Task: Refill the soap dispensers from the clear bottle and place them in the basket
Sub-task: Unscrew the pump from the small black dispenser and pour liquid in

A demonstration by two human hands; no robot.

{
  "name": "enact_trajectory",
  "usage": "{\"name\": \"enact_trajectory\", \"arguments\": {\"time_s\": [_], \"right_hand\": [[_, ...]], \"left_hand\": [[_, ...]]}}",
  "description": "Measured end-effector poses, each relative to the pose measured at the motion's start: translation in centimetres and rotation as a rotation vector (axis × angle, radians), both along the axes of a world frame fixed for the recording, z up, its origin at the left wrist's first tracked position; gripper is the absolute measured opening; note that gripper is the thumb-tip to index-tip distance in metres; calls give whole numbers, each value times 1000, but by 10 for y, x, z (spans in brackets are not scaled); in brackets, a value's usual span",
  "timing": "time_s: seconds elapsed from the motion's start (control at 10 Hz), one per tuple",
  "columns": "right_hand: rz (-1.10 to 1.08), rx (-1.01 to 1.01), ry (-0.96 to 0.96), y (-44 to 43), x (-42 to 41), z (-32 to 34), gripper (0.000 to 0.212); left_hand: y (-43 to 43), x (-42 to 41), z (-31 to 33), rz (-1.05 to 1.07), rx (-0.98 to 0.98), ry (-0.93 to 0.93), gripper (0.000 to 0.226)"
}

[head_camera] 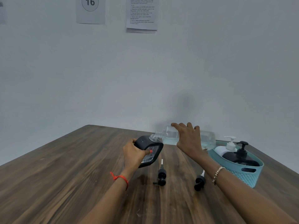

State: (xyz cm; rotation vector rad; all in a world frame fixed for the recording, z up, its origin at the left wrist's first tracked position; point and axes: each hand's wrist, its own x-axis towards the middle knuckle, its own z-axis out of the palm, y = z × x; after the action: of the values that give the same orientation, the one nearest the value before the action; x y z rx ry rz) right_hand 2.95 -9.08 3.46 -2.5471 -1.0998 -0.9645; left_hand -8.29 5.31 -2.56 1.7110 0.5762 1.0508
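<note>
My left hand [135, 153] grips a black soap dispenser [149, 151], tilted with its open neck pointing up and to the right. My right hand [189, 139] holds the clear bottle [169, 135] on its side, its threaded mouth touching the dispenser's neck. Pale blue liquid lies along the bottle's lower side. A teal basket [247, 175] at the right holds a white dispenser [226, 147] and a black dispenser [241, 157], both with pumps on. Two loose black pump heads lie on the table: one [161, 175] below the held dispenser, another [199, 181] under my right forearm.
The wooden table [72, 175] runs back to a pale wall. Its far edge lies just behind the bottle. Two papers hang high on the wall, one [90, 9] marked 16 and a printed sheet [141, 13].
</note>
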Motion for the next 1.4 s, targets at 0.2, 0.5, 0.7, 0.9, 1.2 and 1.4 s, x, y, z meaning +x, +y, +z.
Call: {"name": "enact_trajectory", "arguments": {"time_s": [0.2, 0.5, 0.7, 0.9, 1.2, 1.4], "right_hand": [[-7, -5, -9, -1, 0, 0, 71], [-12, -10, -6, 0, 0, -1, 71], [-12, -14, -16, 0, 0, -2, 71], [-16, -13, -14, -2, 1, -2, 71], [-8, 36, 67, -4, 7, -3, 73], [142, 254, 366, -5, 16, -6, 80]], "left_hand": [[2, 2, -2, 5, -13, 7, 51], [1, 0, -2, 7, -16, 0, 48], [0, 1, -4, 6, -16, -4, 51], [2, 5, -7, 8, -8, 6, 52], [3, 5, -8, -26, -32, -1, 54], [6, 6, -4, -92, -93, -37, 51]]}}
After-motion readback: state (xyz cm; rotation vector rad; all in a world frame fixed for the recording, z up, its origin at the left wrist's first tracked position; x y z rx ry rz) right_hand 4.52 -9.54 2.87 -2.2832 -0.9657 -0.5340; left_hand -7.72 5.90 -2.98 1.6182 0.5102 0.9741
